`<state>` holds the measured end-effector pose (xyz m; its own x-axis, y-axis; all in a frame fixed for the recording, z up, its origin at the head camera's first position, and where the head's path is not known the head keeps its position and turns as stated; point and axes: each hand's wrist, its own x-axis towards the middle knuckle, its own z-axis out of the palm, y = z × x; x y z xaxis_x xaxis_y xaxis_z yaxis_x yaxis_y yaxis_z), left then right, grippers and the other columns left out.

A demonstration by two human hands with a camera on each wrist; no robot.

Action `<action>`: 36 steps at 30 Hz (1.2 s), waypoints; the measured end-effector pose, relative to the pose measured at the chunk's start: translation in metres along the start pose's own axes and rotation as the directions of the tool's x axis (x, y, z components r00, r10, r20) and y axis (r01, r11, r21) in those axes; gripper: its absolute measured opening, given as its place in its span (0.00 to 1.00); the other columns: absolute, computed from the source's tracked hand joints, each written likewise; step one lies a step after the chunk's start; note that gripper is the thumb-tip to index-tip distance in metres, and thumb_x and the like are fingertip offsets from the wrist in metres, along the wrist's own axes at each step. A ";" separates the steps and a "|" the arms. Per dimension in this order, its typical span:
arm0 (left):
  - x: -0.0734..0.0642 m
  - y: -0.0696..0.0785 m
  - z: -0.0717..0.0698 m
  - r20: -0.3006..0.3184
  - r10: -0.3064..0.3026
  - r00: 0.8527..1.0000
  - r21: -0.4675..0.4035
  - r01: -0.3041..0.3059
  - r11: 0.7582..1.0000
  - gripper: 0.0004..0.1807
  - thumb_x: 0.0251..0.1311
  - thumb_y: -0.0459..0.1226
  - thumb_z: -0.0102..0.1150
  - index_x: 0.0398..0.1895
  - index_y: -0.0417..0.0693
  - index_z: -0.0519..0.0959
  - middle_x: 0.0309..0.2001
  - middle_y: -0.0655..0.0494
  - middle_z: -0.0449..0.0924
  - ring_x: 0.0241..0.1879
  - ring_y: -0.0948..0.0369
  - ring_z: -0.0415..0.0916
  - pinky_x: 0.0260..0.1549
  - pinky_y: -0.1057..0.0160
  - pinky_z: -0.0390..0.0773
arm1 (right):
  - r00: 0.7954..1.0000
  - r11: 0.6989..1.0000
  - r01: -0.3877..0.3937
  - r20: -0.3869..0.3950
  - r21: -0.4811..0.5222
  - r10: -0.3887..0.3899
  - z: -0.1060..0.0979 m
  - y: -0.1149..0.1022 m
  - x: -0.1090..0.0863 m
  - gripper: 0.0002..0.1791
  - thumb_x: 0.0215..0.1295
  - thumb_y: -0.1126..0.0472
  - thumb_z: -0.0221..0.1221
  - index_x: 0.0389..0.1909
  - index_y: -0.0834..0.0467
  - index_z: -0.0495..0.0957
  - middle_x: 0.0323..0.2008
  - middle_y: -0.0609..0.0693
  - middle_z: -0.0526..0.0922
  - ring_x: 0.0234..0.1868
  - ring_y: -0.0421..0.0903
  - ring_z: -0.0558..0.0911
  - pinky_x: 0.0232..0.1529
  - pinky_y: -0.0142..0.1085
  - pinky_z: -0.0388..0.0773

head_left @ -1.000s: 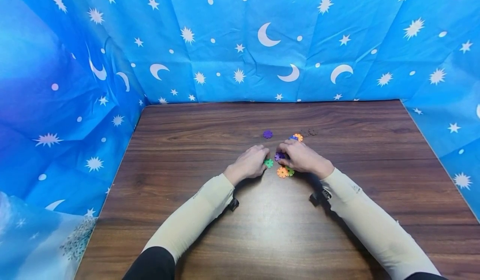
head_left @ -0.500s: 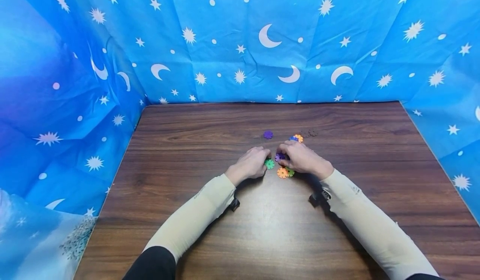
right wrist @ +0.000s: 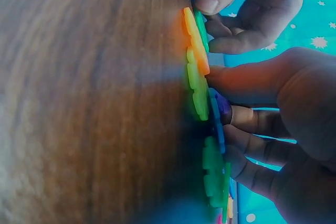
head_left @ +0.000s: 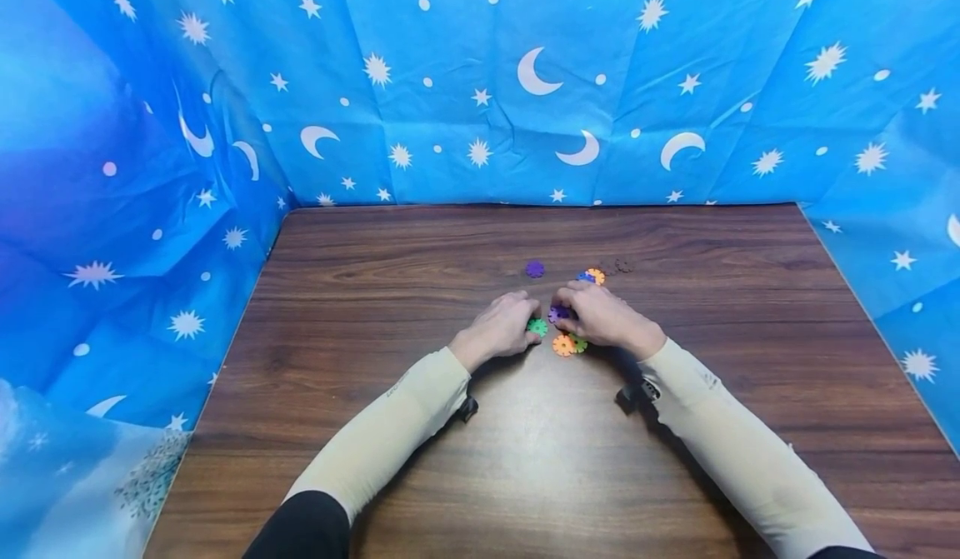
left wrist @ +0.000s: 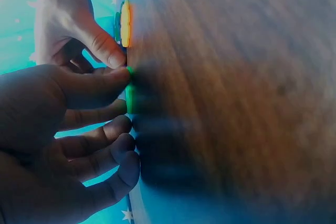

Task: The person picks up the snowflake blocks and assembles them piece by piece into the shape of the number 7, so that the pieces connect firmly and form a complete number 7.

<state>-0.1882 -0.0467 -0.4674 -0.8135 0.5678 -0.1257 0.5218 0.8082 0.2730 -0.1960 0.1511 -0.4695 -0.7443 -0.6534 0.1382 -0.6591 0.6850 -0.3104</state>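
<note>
1. L hand: fingers bent, thumb + index pinching edge of green notched disc, which lies flat on the tbl; other fingertips rest at tbl level per L wrist view.
2. R hand: thumb + fingers closed round purple notched disc, low over the tbl; can't tell if disc touches wood.
3. Hands near each other but apart, w/ green + purple discs facing across a small gap.
4. Orange notched disc sits nearer the person, just below R thumb, overlapping yellow-green notched disc to its right.
5. R wrist view: darker green disc by R fingers; hidden from head cam. Blue piece next to purple disc there, partly covered.
6. Beyond R hand: blue disc touching 2nd orange disc; brown pieces just right of them, hard to count vs. dark wood.
7. 2nd purple disc lies alone, farther back, btwn hands L-R.
8. Tbl: brown wood grain. Behind + both sides: blue cloth w/ white moons, stars, dots.
9. Both forearms: cream sleeves, black device under L cuff, another under R.
</note>
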 end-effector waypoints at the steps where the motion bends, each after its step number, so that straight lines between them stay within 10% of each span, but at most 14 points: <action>1: 0.000 0.000 0.000 -0.001 -0.004 1.000 0.008 0.004 1.000 0.12 0.58 0.46 0.67 0.40 0.52 0.79 0.37 0.59 0.74 0.37 0.61 0.73 0.39 0.62 0.77 | 1.000 1.000 -0.003 -0.002 -0.001 0.003 0.000 0.000 0.000 0.11 0.58 0.60 0.68 0.38 0.60 0.80 0.36 0.52 0.82 0.37 0.48 0.80 0.39 0.44 0.81; 18: 0.006 0.006 -0.002 0.155 -0.063 0.986 0.031 0.059 0.998 0.15 0.60 0.38 0.61 0.46 0.49 0.68 0.47 0.53 0.71 0.51 0.56 0.70 0.50 0.56 0.76 | 0.999 0.999 -0.042 0.003 0.002 0.042 -0.002 -0.002 -0.001 0.10 0.58 0.60 0.68 0.38 0.60 0.80 0.36 0.53 0.81 0.36 0.47 0.80 0.36 0.42 0.82; 26: 0.002 0.000 0.001 0.032 0.023 0.999 -0.104 -0.020 0.994 0.15 0.52 0.25 0.56 0.36 0.51 0.66 0.29 0.60 0.69 0.30 0.61 0.70 0.27 0.65 0.71 | 0.999 0.998 -0.050 -0.018 0.034 0.051 -0.002 0.000 -0.001 0.11 0.57 0.61 0.69 0.39 0.59 0.80 0.35 0.53 0.83 0.34 0.46 0.80 0.35 0.43 0.81; 36: -0.009 -0.009 0.001 -0.118 -0.022 0.993 -0.196 -0.001 0.981 0.12 0.52 0.29 0.60 0.35 0.54 0.73 0.28 0.62 0.77 0.29 0.61 0.74 0.27 0.63 0.74 | 0.995 0.996 -0.055 -0.074 0.066 0.060 -0.004 -0.004 -0.001 0.06 0.58 0.65 0.67 0.36 0.58 0.81 0.31 0.51 0.85 0.32 0.47 0.82 0.34 0.44 0.82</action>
<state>-0.1852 -0.0588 -0.4691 -0.8496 0.5272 -0.0184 0.4624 0.7611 0.4549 -0.1933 0.1506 -0.4648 -0.7886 -0.5854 0.1885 -0.6083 0.6975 -0.3787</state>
